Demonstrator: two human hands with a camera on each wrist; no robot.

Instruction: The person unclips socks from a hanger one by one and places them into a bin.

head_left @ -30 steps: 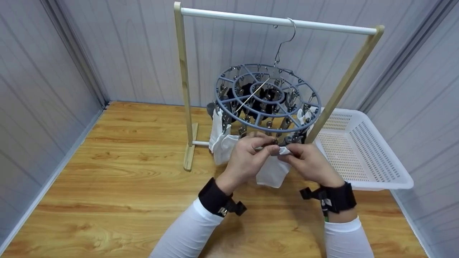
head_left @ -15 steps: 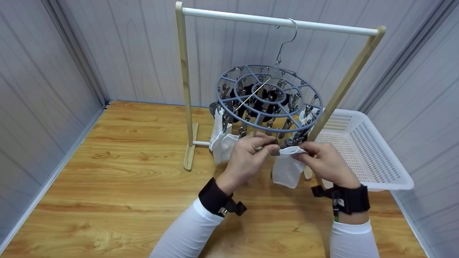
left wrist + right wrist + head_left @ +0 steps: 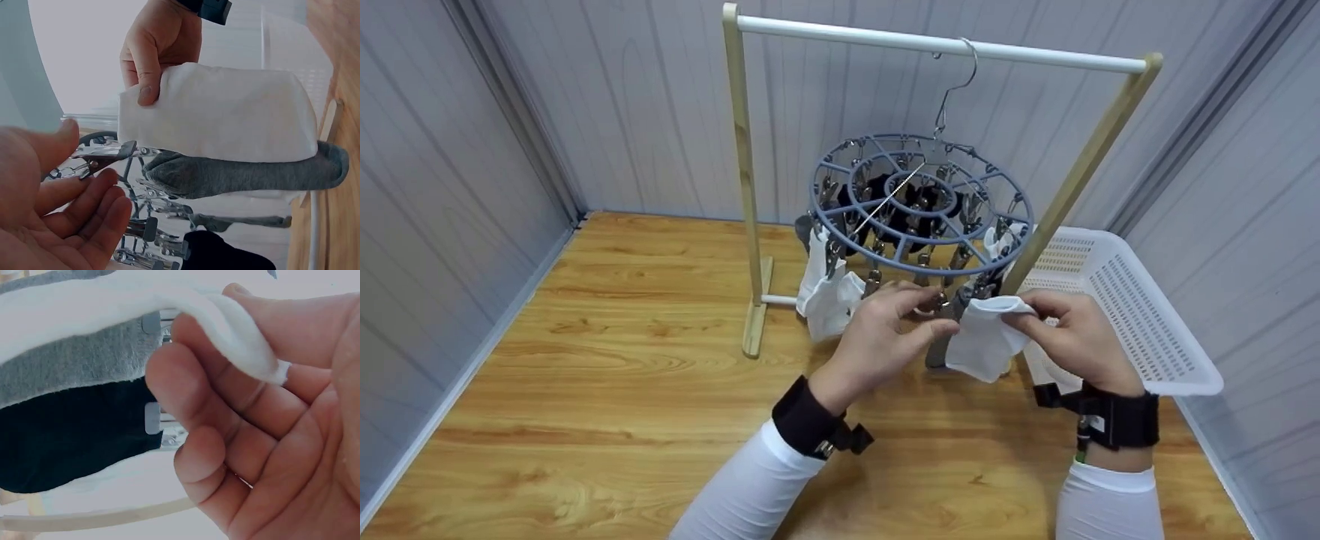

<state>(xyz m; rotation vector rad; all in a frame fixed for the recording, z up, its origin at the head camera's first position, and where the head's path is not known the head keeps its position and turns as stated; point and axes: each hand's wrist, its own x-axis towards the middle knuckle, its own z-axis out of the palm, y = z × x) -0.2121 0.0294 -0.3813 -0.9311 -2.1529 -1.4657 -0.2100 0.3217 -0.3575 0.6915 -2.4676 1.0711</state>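
By its cuff, my right hand (image 3: 1084, 341) pinches a white sock (image 3: 982, 345), which hangs down unclipped beside a grey sock (image 3: 253, 174). The left hand (image 3: 877, 341) is left of that sock, thumb and fingers apart. Between them, in the left wrist view, a metal clip (image 3: 107, 152) hangs with nothing in its jaws. It belongs to a round blue-grey clip hanger (image 3: 901, 253) above both hands. In the right wrist view, a dark sock (image 3: 79, 433) hangs in another clip below the grey one.
The hanger hooks over the white bar (image 3: 847, 33) of a wooden-legged rack. More white socks (image 3: 829, 304) hang at the hanger's left. A white perforated basket (image 3: 1207, 379) stands on the wooden table (image 3: 607, 360) at the right, behind the right hand.
My right hand has moved right, drawing the white sock away from the left hand. The left thumb and fingers have spread from their pinch at the clip.
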